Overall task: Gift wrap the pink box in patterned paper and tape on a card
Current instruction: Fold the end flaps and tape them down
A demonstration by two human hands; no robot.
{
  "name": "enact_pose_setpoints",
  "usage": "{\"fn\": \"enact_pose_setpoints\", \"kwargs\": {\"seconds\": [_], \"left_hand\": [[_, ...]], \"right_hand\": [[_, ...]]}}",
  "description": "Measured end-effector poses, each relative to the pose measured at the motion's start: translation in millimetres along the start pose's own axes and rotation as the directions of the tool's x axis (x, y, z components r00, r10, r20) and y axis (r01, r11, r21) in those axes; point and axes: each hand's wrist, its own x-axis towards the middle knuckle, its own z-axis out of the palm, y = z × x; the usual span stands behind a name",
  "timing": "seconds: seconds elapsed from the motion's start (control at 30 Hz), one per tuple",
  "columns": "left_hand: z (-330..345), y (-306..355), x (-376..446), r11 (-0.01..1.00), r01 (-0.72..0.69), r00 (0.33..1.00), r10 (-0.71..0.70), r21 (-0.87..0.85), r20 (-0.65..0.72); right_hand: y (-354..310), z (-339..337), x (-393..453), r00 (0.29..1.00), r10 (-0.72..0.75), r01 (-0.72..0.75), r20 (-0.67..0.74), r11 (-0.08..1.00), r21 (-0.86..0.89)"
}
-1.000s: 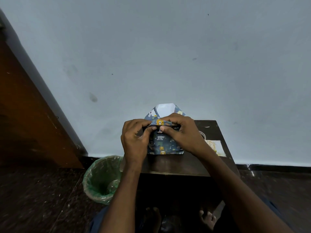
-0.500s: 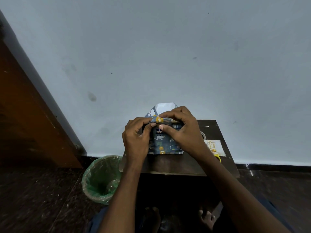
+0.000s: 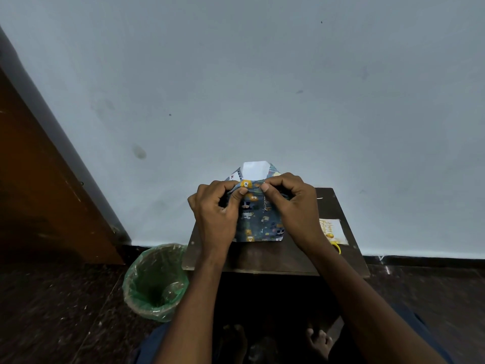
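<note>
Over on the far left there's a brown wooden door point(image 3: 39, 179) leaning into view against the pale blue-grey wall point(image 3: 262, 74), and down on the dark speckled floor point(image 3: 52, 311) sits a bin with a green plastic liner point(image 3: 156, 282), just beside the left edge of the small dark wooden table point(image 3: 262, 261). On that table is the box wrapped in blue patterned paper point(image 3: 259, 222) — little cartoon animals and yellow bits all over it — sitting roughly in the middle, near the wall. The far end of the wrap isn't closed up, a white flap of paper point(image 3: 254, 169) sticks up behind the hands. The left hand point(image 3: 217, 211) has its fingers curled over the top far edge of the paper, thumb tip pinching the fold from the front. The right hand point(image 3: 291, 203) does the same thing right next to it, thumb and curled fingers pinching that same folded edge — the two thumbs are close together but not quite touching. Off to the right on the table lies a greeting card point(image 3: 332, 229) with yellow lettering, flat, well apart from the box, and a bit of something yellow point(image 3: 337, 249) peeks out just below it; can't tell what it is.
</note>
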Motion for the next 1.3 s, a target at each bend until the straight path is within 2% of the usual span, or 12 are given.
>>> {"fn": "enact_pose_setpoints", "kwargs": {"seconds": [0.1,0.3,0.43,0.53,0.7,0.87,1.03,1.3], "left_hand": [[0,6,0,0.998,-0.026,0.999,0.027,-0.065,0.018],[0,11,-1,0.978,0.072,0.997,-0.067,-0.195,0.031],[-2,9,4,0.951,0.154,0.986,-0.132,-0.268,0.099],[-6,6,8,0.946,0.170,0.978,-0.129,-0.275,0.162],[-12,0,11,0.966,0.112,0.970,-0.055,-0.234,0.239],[-13,5,12,0.989,-0.006,0.978,0.037,-0.148,0.204],[-11,6,13,0.993,-0.059,0.979,0.079,-0.106,0.187],[-9,3,11,0.992,-0.054,0.982,0.073,-0.112,0.172]], "right_hand": [[-3,1,0,0.997,0.081,-0.081,-0.002,0.993,0.087],[-8,-1,2,0.993,0.118,-0.120,0.022,0.970,0.213],[-4,-7,5,0.993,0.057,-0.071,0.108,0.989,0.131],[0,-12,8,0.988,0.036,-0.049,0.152,0.995,0.083],[0,-10,7,0.985,0.091,-0.109,0.148,0.987,0.115],[1,-10,8,0.981,0.136,-0.155,0.142,0.978,0.136],[-1,-11,8,0.983,0.115,-0.131,0.142,0.986,0.105],[3,-10,9,0.991,0.022,-0.031,0.135,0.998,0.060]]}}
